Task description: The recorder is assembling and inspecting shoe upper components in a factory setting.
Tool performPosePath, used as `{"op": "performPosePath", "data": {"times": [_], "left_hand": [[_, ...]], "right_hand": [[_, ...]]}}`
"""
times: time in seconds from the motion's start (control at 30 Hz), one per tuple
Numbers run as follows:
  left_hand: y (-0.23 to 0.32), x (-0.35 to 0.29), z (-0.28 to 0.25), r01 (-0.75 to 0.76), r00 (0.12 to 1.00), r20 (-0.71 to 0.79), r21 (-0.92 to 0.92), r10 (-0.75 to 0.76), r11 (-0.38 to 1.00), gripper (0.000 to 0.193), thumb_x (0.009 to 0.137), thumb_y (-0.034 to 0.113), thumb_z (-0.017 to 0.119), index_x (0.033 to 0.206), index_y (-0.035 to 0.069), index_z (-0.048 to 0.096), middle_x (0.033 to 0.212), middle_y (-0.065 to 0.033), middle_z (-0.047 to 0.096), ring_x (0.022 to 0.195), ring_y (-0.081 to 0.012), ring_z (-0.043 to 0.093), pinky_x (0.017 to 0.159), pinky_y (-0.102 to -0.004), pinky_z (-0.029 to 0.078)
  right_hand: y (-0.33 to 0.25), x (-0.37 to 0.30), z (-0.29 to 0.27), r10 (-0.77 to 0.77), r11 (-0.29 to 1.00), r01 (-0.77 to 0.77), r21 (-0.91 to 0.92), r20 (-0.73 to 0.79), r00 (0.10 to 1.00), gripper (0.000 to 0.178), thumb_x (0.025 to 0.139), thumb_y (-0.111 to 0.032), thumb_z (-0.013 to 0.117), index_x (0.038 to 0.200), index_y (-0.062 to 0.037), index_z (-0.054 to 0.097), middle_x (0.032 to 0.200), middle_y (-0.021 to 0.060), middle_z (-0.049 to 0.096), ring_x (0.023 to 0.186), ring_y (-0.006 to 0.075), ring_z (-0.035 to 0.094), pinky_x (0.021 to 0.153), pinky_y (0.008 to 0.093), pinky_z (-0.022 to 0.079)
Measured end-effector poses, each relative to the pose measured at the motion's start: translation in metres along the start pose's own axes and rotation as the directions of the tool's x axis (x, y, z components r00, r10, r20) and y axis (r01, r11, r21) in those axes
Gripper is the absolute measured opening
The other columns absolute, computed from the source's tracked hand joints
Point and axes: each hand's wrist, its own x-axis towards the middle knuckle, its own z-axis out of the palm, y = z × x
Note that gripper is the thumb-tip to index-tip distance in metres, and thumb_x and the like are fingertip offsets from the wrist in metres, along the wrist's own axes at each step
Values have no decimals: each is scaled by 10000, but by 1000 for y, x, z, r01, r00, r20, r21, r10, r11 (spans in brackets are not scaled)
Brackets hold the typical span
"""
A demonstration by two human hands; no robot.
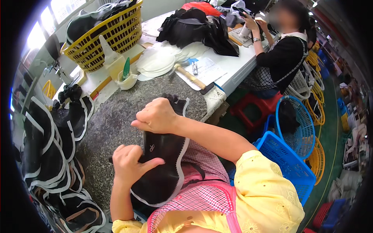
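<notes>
Black, glossy and white-edged, one wavy-sided piece shows lower centre, behind the left hand, fingers curled, thumb out, and right hand, fisted; whether either grips, I cannot tell. One hammer: upper centre.

bright windows, white table, red stool, green floor

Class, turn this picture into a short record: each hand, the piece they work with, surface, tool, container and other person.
Left hand: fingers curled, thumb extended; grip unclear
Right hand: fingers curled, farther from the body; grip unclear
Piece: curved, smooth black sheet with white edging, at both hands
Surface: mottled grey slab
Tool: wooden-handled hammer, lying beyond the hands
Container: yellow slatted plastic basket, dark material inside
Other person: at right, black top
</notes>
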Motion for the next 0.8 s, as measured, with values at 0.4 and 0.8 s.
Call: {"op": "performPosePath", "data": {"times": [0.4, 0.8], "left_hand": [[-58, -51, 36, 272, 787, 245, -962, -567, -38, 240, 735, 183, 673, 795, -16, 554, 747, -42, 547, 758, -137, 508, 728, -298, 403], [-13, 34, 15, 372, 720, -219, -679, -658, 633, 205, 797, 192, 608, 700, 19, 556, 594, 33, 480, 584, -56, 423, 522, -219, 346]], "right_hand": [[27, -11, -41, 533, 631, -545, 552, 201, 822, 435, 773, -264, 642, 513, -34, 380, 459, 19, 378, 467, 104, 311, 452, 292, 313], [-36, 27, -66, 327, 922, -375, 95, 327, 887, 326, 691, -347, 660, 694, -45, 537, 597, 110, 533, 522, 314, 515, 507, 352, 421]]}}
